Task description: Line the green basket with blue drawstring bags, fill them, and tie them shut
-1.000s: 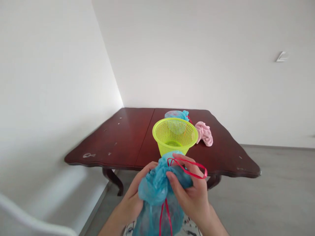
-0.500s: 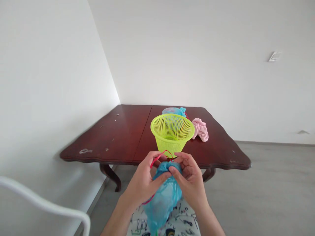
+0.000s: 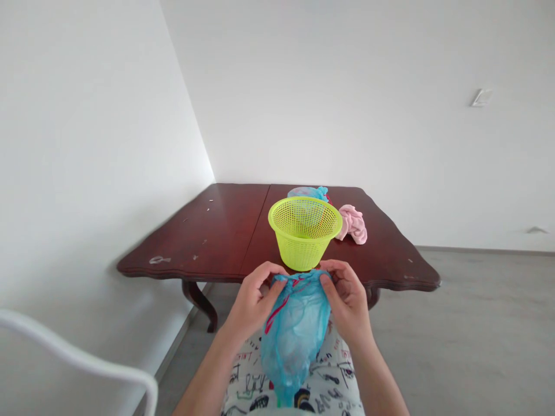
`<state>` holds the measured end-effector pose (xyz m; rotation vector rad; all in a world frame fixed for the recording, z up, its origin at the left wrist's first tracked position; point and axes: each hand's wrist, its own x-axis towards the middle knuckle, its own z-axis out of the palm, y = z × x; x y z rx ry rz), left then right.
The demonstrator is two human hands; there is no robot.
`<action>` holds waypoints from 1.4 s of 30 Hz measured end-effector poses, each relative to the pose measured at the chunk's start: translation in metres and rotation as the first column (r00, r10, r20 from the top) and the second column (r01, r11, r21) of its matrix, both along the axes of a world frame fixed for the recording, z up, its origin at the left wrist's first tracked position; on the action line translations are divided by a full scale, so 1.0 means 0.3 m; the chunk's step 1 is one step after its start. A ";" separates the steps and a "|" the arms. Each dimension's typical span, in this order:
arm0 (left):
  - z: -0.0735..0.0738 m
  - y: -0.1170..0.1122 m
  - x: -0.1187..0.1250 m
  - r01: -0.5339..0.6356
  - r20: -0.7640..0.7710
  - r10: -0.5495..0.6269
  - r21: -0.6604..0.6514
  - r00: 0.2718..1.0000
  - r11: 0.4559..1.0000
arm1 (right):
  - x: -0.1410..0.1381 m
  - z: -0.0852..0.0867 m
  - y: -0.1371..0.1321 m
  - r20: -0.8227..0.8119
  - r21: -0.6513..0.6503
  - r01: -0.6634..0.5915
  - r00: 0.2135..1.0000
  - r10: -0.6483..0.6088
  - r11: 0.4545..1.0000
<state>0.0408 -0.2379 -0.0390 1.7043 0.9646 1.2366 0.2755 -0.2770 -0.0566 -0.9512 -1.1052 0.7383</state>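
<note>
A blue mesh drawstring bag (image 3: 293, 329) with a red cord hangs in front of me over my lap. My left hand (image 3: 254, 301) pinches the left side of its mouth. My right hand (image 3: 348, 300) pinches the right side, and the mouth is stretched between them. Just beyond my hands a lime-green plastic basket (image 3: 304, 231) stands near the front edge of a dark wooden table (image 3: 221, 231).
Behind the basket lie a second blue mesh bag (image 3: 309, 192) and a crumpled pink cloth (image 3: 354, 223). A white chair back (image 3: 87, 370) curves at the lower left. White walls meet behind the table, and grey floor spreads to the right.
My hands have moved apart, from bunching the bag's neck with the red cord to spreading its mouth wide. The bag now hangs lower and flatter.
</note>
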 end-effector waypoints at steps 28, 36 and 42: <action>-0.043 -0.010 -0.039 -0.604 0.420 0.489 0.204 0.765 0.770 | 0.062 0.036 -0.026 0.079 -0.051 0.052 0.996 -0.048 0.997; -0.015 -0.058 0.075 0.214 -0.326 -0.127 0.246 0.937 0.945 | 0.019 0.072 -0.051 0.196 0.064 -0.028 0.980 0.015 0.998; 0.003 -0.037 0.051 0.481 -0.519 -0.390 0.048 0.761 0.875 | 0.077 0.022 -0.022 0.182 0.043 0.178 0.966 -0.183 0.983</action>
